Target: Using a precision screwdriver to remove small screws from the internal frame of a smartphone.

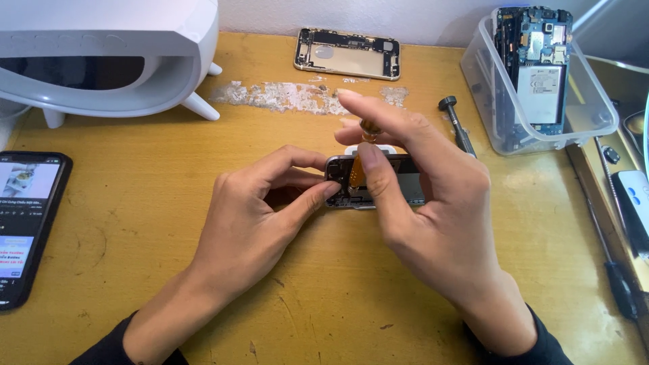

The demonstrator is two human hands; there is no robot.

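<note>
Hands at work on an opened phone, head view.

Left hand (253, 209) grips the left end of the opened phone (378, 181) between thumb and fingers, pinning it on the wooden desk (149, 223) near the middle. Right hand (419, 203) pinches a small orange flex strip (358, 169) rising from the phone between thumb and forefinger, its other fingers raised and spread. Behind the hands lies a bare gold phone shell (348, 53), with a patch of torn white residue (284, 96) in front of it. To the right, a screwdriver (456, 125) lies beside a clear tub (541, 128) holding 1 stripped phone board upright. Far left, a lit phone (27, 223) lies flat, below a white stand (108, 61).
</note>
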